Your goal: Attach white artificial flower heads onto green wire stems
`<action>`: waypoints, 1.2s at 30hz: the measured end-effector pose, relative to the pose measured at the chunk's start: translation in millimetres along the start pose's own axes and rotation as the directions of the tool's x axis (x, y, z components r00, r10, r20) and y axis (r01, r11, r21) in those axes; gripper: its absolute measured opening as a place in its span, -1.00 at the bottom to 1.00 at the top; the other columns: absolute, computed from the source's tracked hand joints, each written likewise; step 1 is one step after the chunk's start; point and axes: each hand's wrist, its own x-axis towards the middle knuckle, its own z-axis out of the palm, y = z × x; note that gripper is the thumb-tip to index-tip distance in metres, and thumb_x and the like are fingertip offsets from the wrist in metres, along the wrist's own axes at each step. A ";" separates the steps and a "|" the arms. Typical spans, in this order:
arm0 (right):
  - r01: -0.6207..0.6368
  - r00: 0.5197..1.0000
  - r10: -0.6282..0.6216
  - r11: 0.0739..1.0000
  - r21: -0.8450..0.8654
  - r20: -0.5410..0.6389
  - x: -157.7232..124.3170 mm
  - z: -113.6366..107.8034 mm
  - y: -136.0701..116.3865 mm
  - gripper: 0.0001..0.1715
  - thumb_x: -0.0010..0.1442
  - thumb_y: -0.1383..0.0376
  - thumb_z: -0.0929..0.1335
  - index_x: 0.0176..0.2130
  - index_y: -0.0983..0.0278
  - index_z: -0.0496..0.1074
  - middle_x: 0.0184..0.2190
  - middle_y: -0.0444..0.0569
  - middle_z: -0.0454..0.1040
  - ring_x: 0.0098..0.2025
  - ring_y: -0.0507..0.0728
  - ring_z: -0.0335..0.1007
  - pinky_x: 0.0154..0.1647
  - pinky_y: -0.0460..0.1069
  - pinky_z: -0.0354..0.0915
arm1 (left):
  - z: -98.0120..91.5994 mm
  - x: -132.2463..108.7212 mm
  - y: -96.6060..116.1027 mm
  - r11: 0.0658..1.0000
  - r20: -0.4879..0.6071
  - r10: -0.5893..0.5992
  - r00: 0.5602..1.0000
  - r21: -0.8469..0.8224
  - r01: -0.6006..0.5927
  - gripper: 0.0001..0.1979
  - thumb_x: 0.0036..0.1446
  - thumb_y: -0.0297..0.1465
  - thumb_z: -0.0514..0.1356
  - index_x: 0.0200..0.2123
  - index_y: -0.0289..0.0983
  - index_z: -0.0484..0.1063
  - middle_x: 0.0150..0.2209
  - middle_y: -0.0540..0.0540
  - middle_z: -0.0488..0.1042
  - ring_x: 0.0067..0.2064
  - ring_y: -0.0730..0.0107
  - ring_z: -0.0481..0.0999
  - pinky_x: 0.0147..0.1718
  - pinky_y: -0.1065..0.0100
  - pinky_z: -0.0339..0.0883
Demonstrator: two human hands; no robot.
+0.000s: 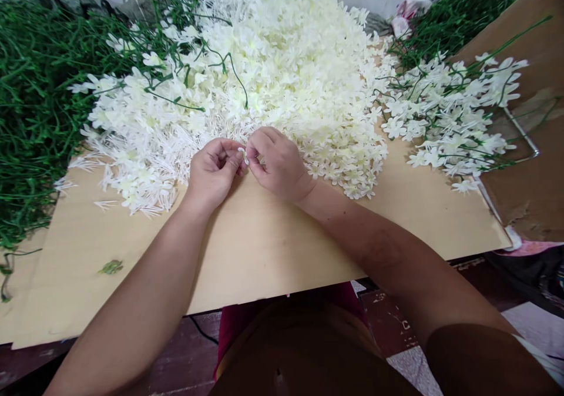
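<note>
Both hands meet over the near edge of a large heap of white artificial flowers [299, 61]. A small white flower [244, 155] shows between the fingertips. My left hand [215, 167] is closed on it in a pinch of thumb and forefinger. Right beside it, my right hand [277, 162] is also curled, its thumb and forefinger pinched at the flower's other side. Whether another small piece is between the right fingertips is hidden. Thin white flower pieces [154, 199] lie left of the hands, mixed with loose blossoms.
Green plastic stems [35, 108] pile up at the left, with more green stems [467, 20] at the back right. A bunch of stemmed white flowers [458, 114] rests by a brown cardboard box [529, 173]. A small green scrap [111, 267] lies on the wooden table [255, 255].
</note>
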 end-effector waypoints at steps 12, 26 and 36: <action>-0.354 0.923 0.365 0.679 0.643 0.123 5.5 -7.8 0.6 -0.73 0.15 0.50 0.33 -0.41 0.20 0.19 -0.44 -0.19 0.31 -0.39 -0.02 0.28 -0.30 -0.08 0.31 | -3.2 -4.3 9.1 0.999 0.057 0.021 0.998 -0.036 -0.019 -0.85 0.10 -0.33 0.40 -0.31 -0.22 0.51 -0.56 0.03 0.50 -0.56 0.51 0.45 -0.54 0.45 0.35; -0.440 0.854 0.440 0.326 0.837 0.278 8.8 -10.5 4.9 -0.50 -0.08 0.12 0.59 -0.42 0.23 0.27 -0.51 -0.25 0.35 -0.42 -0.06 0.31 -0.35 -0.10 0.29 | -3.3 0.1 0.1 0.999 -0.023 -0.012 1.000 -0.033 0.012 -0.85 0.00 -0.50 0.37 -0.42 -0.23 0.45 -0.58 0.09 0.42 -0.53 0.54 0.42 -0.48 0.48 0.35; -0.452 0.825 0.485 0.255 0.855 0.291 12.6 -8.9 0.1 -0.43 -0.21 0.16 0.63 -0.30 0.27 0.36 -0.39 -0.20 0.40 -0.34 -0.04 0.36 -0.27 -0.09 0.34 | -7.3 -1.4 0.0 0.996 0.045 0.084 0.995 0.018 -0.085 -0.85 -0.03 -0.38 0.36 -0.44 -0.23 0.42 -0.55 0.03 0.44 -0.49 0.46 0.42 -0.45 0.44 0.33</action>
